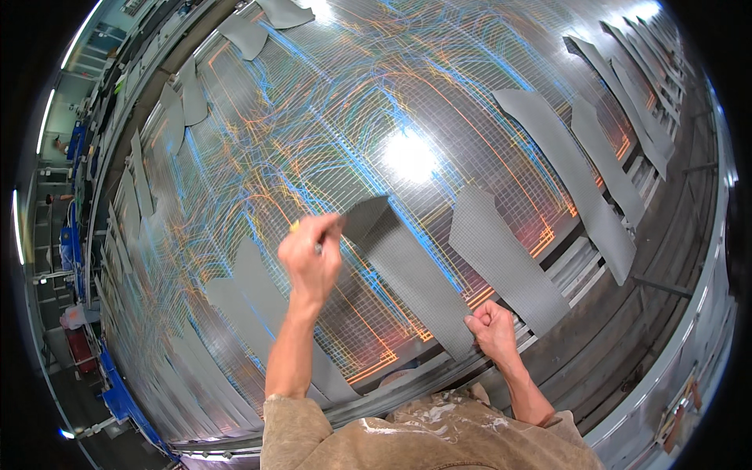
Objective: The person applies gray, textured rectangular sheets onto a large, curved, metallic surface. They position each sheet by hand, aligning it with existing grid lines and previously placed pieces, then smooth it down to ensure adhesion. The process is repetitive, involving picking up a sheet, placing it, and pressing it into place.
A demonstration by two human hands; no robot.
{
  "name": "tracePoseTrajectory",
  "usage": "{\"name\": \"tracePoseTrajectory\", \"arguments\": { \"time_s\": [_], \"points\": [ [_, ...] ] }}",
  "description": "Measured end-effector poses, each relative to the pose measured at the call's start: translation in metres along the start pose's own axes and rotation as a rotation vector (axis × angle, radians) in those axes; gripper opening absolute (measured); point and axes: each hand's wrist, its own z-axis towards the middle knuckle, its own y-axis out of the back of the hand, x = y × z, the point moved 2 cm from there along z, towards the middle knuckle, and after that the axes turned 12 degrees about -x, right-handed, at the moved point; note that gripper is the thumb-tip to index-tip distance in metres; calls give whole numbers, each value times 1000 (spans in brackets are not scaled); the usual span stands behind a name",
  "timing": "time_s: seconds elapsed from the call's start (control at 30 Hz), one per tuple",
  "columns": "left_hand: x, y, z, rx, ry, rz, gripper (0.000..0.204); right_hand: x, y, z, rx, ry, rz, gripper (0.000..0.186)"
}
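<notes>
A long grey cut piece of sheet material (419, 278) with a fine grid texture lies in front of me, its far end lifted and folded into a dark flap. My left hand (311, 254) is closed at that raised corner, pinching it; a small yellow bit shows beside its fingers, too small to name. At the near end, my right hand (493, 327) is closed with its thumb and fingers at the piece's right edge. A second grey piece (501, 258) lies flat just right of it. Left of my left forearm lies another grey piece (258, 282), partly hidden by the arm.
The wide shiny table (345, 149) carries projected blue, orange and yellow lines. More grey pieces (568, 172) lie along its right side and far edge. Metal rails (580, 270) border the near right side. Blue equipment (117, 399) stands beyond the left edge.
</notes>
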Motion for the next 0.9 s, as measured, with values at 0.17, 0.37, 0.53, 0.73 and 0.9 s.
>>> {"name": "tracePoseTrajectory", "arguments": {
  "time_s": [0.17,0.37,0.53,0.73,0.9],
  "points": [
    [-42,44,-35,57,-154,-46,28,-7,0,3,-6,68,-37,19],
    [-94,88,-16,25,-257,-254,17,-8,4,3,-13,34,-23,19],
    [-90,107,10,-428,196,-311,13,0,1,2,13,-1,-19,19],
    [49,28,55,76,847,-138,19,4,1,0,20,9,-31,17],
    [135,-30,17,204,917,-124,16,0,0,0,11,33,-69,17]
  ]
}}
